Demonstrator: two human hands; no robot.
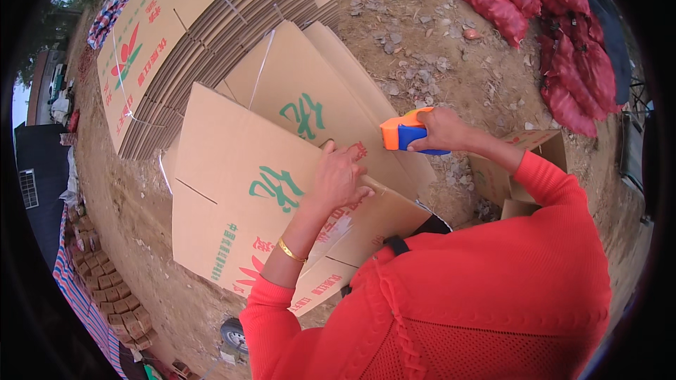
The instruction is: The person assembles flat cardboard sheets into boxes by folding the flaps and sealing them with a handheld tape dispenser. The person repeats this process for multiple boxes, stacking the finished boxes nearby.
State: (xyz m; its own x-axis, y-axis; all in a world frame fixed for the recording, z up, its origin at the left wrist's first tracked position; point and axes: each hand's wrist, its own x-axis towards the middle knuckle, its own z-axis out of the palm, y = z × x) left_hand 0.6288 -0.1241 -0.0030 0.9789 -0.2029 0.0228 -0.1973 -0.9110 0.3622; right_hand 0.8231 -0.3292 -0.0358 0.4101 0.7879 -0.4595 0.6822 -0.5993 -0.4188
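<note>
A flattened cardboard box [218, 176] with green and red print leans upright in front of me. My left hand [340, 179], with a gold bracelet at its wrist, lies over the box's top edge near its right end, the fingers bent and gripping the cardboard. To the right and a little farther off, my right hand [442, 131] is closed around an orange and blue tape dispenser [410, 137], held in the air beside more flattened cardboard boxes [282, 70]. Those boxes stand tilted right behind the front one. The palm side of my left hand is hidden.
A tall strapped stack of flattened boxes [204, 49] stands at the far left. An open carton [524, 162] sits on the ground at right. Red mesh sacks [570, 70] lie at the far right. Small brown cartons [113, 292] and a wheel [234, 334] are at lower left.
</note>
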